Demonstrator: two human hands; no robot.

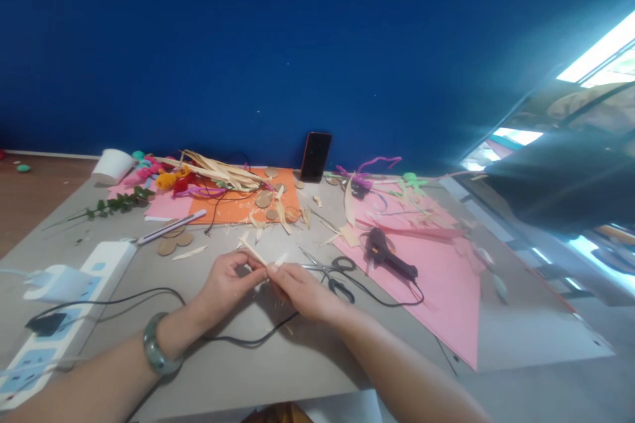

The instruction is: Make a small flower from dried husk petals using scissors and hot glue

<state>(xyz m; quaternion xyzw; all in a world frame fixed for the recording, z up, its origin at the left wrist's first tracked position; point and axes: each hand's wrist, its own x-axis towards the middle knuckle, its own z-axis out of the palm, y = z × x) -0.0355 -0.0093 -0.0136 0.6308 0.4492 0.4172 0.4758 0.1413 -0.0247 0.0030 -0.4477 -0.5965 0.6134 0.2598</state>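
Note:
My left hand (227,283) and my right hand (306,289) meet over the middle of the table, fingers pinched together. Between them is a thin pale strip (253,250) that looks like dried husk or raffia; its far end points up and left. A green bangle (157,344) circles my left wrist. Just beyond my right hand lie black-handled scissors (327,269), blades partly spread. Farther right, a black hot glue gun (389,256) rests on pink paper (441,297). Scraps of pale strip (190,252) are scattered around.
A white power strip (106,271) with plugs stands at left, and a black cable (248,342) runs under my hands. Farther back are orange paper (218,210), a bundle of pale strips (223,170), a utility knife (171,227), a white cup (113,165) and an upright phone (316,157).

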